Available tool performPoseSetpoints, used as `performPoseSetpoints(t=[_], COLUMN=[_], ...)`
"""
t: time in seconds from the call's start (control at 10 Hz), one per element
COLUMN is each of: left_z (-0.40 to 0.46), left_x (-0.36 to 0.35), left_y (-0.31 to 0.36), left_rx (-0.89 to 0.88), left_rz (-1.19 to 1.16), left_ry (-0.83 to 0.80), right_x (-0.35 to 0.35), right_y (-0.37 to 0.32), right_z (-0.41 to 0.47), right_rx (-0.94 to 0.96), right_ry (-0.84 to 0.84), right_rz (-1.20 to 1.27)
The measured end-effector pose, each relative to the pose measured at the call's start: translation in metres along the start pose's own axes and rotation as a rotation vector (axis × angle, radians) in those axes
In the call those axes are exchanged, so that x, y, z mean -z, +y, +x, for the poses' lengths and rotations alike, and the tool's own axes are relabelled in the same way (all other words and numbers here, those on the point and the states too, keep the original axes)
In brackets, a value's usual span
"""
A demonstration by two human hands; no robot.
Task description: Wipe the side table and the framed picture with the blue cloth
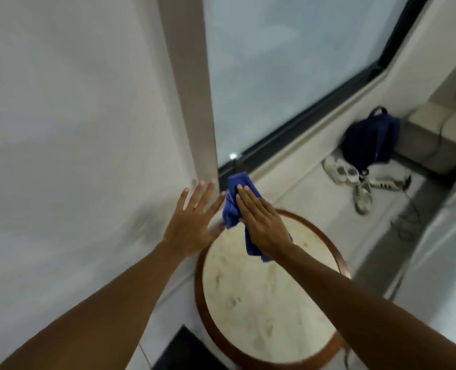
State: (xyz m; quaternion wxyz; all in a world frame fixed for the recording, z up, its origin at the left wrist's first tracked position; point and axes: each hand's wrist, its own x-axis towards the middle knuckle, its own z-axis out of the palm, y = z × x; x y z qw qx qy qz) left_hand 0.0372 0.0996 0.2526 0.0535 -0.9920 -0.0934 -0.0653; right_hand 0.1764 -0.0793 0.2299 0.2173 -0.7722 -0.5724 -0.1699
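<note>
two hands above the far rim of the table: left hand, fingers spread and released, at the wall edge; right hand, straight fingers flat on blue cloth.

A white wall is seen at nine o'clock, a dark-framed window at one, a backpack and shoes at three.

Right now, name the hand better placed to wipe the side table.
Right: the right hand lies flat on the blue cloth above the side table; the left hand is bare.
</note>
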Motion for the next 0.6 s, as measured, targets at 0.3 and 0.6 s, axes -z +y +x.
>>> performPoseSetpoints(t=[0.3, 0.6], left_z=[-0.039, -0.051], left_x=[-0.343, -0.382], left_y=[0.143, 0.162], left_rx=[0.010, -0.030], left_rz=[-0.275, -0.231], left_ry=[-0.327, -0.331], right_x=[-0.225, -0.258], right_y=[0.067, 0.068], right_z=[-0.248, -0.275], right_rx=[-0.153, -0.305], right_ry=[-0.486, -0.637], right_rz=[-0.035, 0.061])
